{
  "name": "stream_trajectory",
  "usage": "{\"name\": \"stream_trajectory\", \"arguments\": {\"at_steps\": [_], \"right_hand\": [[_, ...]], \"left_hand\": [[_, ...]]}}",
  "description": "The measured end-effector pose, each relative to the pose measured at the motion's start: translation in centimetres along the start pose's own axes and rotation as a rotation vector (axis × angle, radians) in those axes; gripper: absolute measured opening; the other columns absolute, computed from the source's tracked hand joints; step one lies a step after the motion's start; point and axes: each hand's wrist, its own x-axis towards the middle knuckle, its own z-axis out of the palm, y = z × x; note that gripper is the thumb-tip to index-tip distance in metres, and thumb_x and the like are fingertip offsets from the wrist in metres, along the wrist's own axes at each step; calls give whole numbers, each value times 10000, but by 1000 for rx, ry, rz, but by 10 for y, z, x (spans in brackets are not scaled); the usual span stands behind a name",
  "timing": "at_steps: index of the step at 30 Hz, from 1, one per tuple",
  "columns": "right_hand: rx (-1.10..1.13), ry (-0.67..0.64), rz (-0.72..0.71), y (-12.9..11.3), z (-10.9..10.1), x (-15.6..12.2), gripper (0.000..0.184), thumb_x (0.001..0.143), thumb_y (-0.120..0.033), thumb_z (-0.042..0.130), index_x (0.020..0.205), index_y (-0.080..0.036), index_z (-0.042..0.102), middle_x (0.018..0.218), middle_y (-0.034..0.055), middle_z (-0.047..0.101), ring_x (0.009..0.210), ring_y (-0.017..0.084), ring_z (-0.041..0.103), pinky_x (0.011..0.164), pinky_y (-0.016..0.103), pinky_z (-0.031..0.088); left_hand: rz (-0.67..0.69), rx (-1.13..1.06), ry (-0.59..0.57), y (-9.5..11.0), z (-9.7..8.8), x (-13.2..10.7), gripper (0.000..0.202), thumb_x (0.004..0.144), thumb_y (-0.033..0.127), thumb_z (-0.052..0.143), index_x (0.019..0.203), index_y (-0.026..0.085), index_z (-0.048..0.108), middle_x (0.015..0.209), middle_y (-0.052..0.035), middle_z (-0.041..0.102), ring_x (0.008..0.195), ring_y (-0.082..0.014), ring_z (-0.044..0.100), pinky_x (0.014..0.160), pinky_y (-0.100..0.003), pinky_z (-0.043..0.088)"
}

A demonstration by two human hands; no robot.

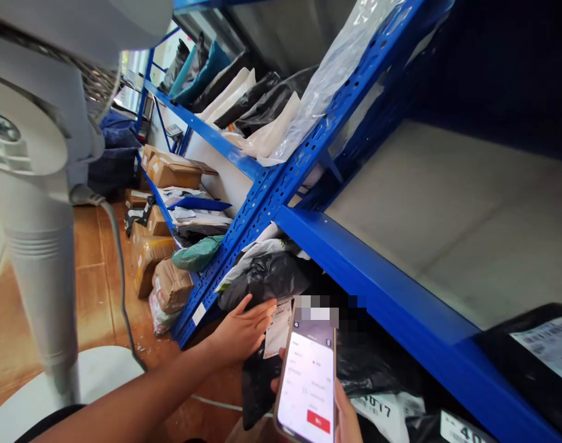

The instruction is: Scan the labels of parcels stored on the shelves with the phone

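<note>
The head view looks along a blue rack [281,184] that runs from lower right to upper left. Below the rack's near shelf beam, the left hand [244,329] lies flat and open, fingers spread, on a black parcel [266,280] and the edge of its white label [279,329]. Just right of that label, the right hand [345,412] grips a phone [308,381] upright, screen lit and facing the camera; only part of this hand shows behind the phone. More black parcels with labels lie under the beam to the phone's right. On the rack's near shelf a black parcel [534,357] sits at the right edge. Left of the rack stands a white fan [36,221] on a tiled floor [96,271], with brown boxes [170,286] piled between them.
</note>
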Motion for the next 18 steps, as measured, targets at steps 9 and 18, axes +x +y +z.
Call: {"name": "stream_trajectory", "arguments": {"at_steps": [9,18], "right_hand": [[16,9,68,-4,-16,13,442,562,-384,867,911,-162,714,923,94,773,720,287,735,586,359,615],[-232,-92,127,33,-9,11,954,685,-518,747,1412,-114,281,963,187,741,642,301,717,475,353,564]], "left_hand": [[-32,48,89,-14,22,2,766,849,661,373,1399,129,355,1440,-38,438,1388,-156,255,1140,-365,-148],[111,-25,74,-26,7,7,353,888,376,428,1177,251,586,1312,2,577,1364,-163,310,1094,-356,-235]]}}
